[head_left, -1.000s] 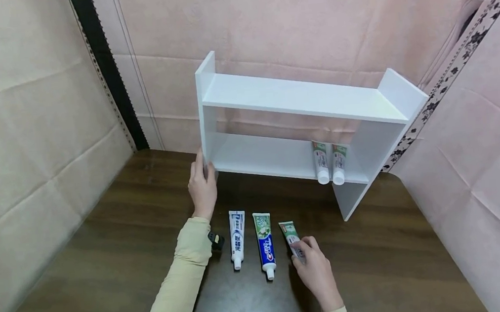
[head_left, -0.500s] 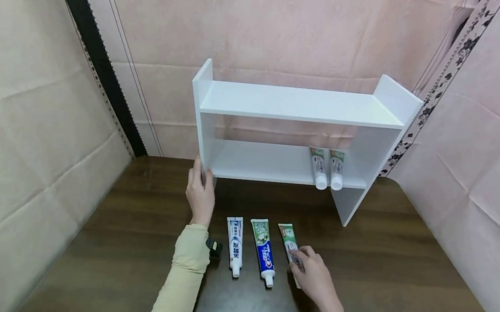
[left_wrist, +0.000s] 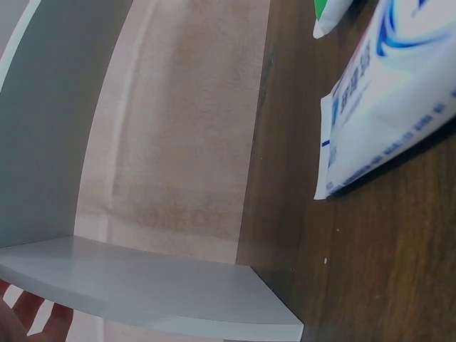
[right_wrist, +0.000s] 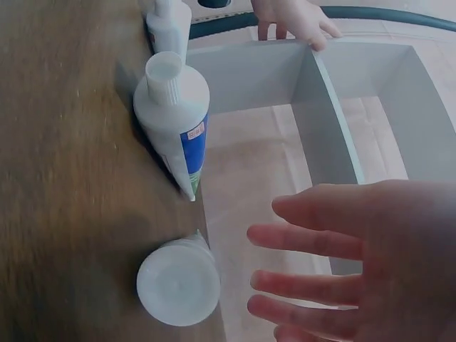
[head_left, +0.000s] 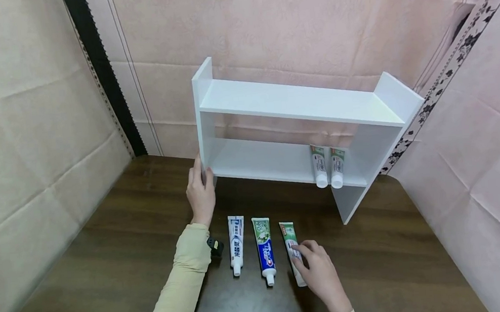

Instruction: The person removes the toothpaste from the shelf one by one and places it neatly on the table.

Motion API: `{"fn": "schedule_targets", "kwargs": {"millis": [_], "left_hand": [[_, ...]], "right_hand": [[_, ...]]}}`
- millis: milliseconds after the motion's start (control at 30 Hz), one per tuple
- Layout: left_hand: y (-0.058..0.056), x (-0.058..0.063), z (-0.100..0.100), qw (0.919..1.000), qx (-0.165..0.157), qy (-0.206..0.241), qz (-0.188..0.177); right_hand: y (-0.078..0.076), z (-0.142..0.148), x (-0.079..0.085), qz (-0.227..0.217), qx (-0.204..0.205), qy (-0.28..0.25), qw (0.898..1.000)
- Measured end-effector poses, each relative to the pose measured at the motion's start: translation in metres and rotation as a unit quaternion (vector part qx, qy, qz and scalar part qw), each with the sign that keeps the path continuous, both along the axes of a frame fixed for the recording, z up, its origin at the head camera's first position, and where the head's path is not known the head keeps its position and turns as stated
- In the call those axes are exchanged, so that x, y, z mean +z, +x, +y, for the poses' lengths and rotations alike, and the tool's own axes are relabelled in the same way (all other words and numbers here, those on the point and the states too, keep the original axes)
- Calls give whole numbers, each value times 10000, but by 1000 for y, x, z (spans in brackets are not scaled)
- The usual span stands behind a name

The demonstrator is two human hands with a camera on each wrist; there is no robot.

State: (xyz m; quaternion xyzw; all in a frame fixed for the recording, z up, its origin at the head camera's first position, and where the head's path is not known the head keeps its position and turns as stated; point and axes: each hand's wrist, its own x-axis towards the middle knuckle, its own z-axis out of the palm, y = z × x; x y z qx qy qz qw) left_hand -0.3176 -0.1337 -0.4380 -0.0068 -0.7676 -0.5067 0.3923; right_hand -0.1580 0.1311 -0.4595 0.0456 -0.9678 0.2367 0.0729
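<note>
My left hand (head_left: 201,197) grips the lower left side panel of a white two-tier shelf (head_left: 255,161), with the thumb at its front edge; in the left wrist view some fingers (left_wrist: 55,326) show past the panel. My right hand (head_left: 321,272) hovers at the right side of a green-and-white toothpaste tube (head_left: 288,233), fingers spread. In the right wrist view that hand holds nothing, and the tube's round white cap (right_wrist: 178,283) faces the camera. To the left lie a green-and-blue toothpaste tube (head_left: 265,251) and a white-and-blue toothpaste tube (head_left: 237,244), caps toward me.
Two smaller green-and-white toothpaste tubes (head_left: 319,165) stand leaning at the right end of the lower shelf board, caps down. The brown wooden table (head_left: 108,267) is enclosed by pale cloth walls (head_left: 288,29). A dark wrist strap (head_left: 215,246) is on my left wrist.
My right hand has laid down the green-and-white toothpaste tube, let go of it and drawn slightly right. The left hand stays on the shelf; the head view shifted slightly.
</note>
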Motion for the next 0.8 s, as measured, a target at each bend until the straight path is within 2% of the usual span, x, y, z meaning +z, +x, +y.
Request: {"fn": "schedule_targets", "kwargs": {"millis": [133, 267, 367, 567, 700, 800], "left_hand": [[-2, 1, -1, 10000, 21, -31, 65], [-2, 2, -1, 9999, 50, -18, 105], [-1, 3, 1, 10000, 52, 16, 48], [1, 1, 3, 10000, 37, 54, 10], [1, 1, 3, 10000, 42, 80, 23], [1, 2, 4, 10000, 23, 84, 4]], "right_hand": [[-4, 2, 7, 130, 71, -75, 9999], [-12, 6, 21, 770, 204, -45, 9968], [-18, 11, 34, 1356, 303, 113, 9902], [-27, 16, 58, 1896, 399, 246, 9807], [-36, 17, 76, 2148, 314, 116, 9761], [-49, 19, 88, 2419, 175, -25, 9701]]}}
